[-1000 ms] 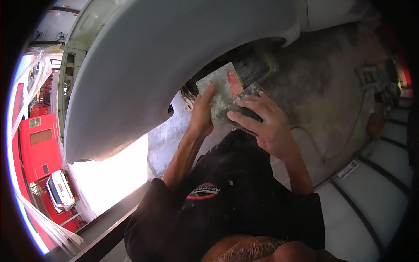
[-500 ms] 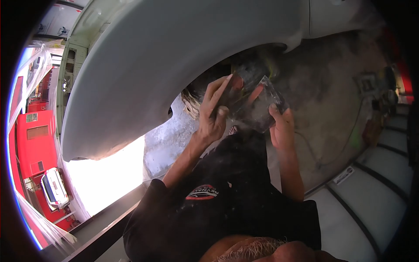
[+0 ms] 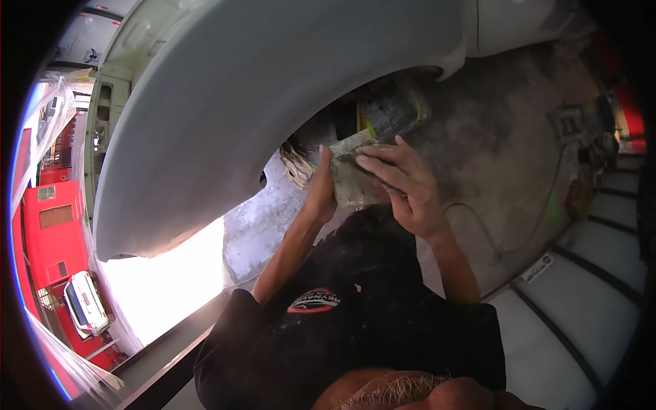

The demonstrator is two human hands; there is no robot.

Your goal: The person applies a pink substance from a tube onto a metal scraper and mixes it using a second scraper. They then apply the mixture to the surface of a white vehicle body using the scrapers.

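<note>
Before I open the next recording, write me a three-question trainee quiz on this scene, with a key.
1. True or false: the left hand is empty.
2. Where in the picture does the white car show? A) upper right, B) lower left, C) centre.
3. Fill in: the large curved panel is ____ in colour.

Key:
1. False; it holds a pale plate.
2. B
3. grey

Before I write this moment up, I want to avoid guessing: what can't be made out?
All in the head view:
Left hand: most fingers, behind the pale plate.
Dark plate: underside, turned from the camera.
White label: lettering, too small.
Gray panel: upper part, cut off by the top edge.
</note>
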